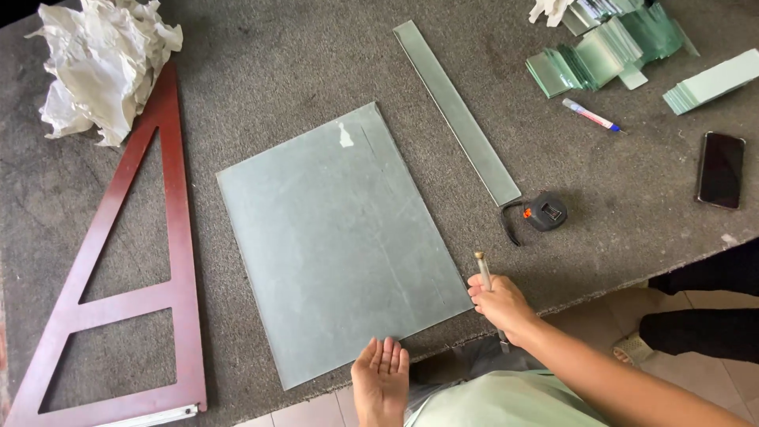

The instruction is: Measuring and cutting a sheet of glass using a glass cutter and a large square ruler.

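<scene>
Left hand: the left hand [380, 378] reaches in from the bottom edge, flat and open, palm up, fingers together and pointing away from the body; it holds nothing, and its fingertips sit at the near edge of the glass sheet.
Right hand: the right hand [500, 302] comes in from the lower right on a bare forearm and is closed in a fist around a glass cutter [483, 270], which stands nearly upright with its pale tip above the knuckles.
Hand position: the right fist rests at the near right corner of the sheet, close to the table's front edge.
Glass sheet: the large rectangular glass sheet [340, 237] lies flat in the middle of the table, turned slightly, pale green, with a small white mark near its far edge.
Glass strip: a long narrow glass strip [456, 111] lies just beside the sheet's right side, running away at an angle.
Tape measure: a black tape measure [545, 211] sits at the strip's near end.
Wooden square: a dark red triangular wooden square [178, 229] lies left of the sheet.
Paper: crumpled white paper [99, 59] fills the far left corner.
Offcuts: a stack of green glass offcuts [605, 55] lies far right, with a marker pen [589, 115] near it.
Phone: a dark phone [720, 169] lies face up at the right edge.
Table: the table [277, 55] has a grey felt-like cover.
</scene>
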